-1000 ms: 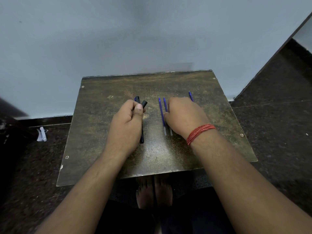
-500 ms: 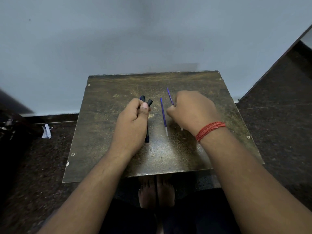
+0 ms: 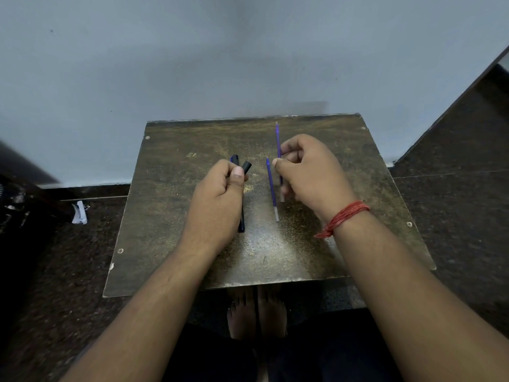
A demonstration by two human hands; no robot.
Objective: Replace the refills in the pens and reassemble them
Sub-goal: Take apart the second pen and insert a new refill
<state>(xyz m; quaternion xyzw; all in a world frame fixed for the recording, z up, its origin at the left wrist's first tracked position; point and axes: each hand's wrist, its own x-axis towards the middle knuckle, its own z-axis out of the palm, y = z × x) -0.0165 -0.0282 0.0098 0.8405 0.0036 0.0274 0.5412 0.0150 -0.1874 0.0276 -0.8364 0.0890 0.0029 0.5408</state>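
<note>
1. Over the middle of the small table (image 3: 344, 188), the right hand (image 3: 308, 172) pinches a blue refill (image 3: 278, 136) between thumb and fingers, lifted clear of the surface with its tip pointing away. That grip looks chosen so the refill can be steered like a needle into a barrel.
2. Just left of it, a second blue refill (image 3: 271, 188) lies flat on the table, apart from both hands, seemingly kept as the spare for the next pen.
3. Further left, the left hand (image 3: 217, 199) is curled shut around black pen parts (image 3: 241, 221). Dark ends poke out above the thumb and one end shows below the palm. How many pieces it holds I cannot tell.
4. My guess is the open end is kept turned toward the right hand, ready to receive the raised refill.
</note>
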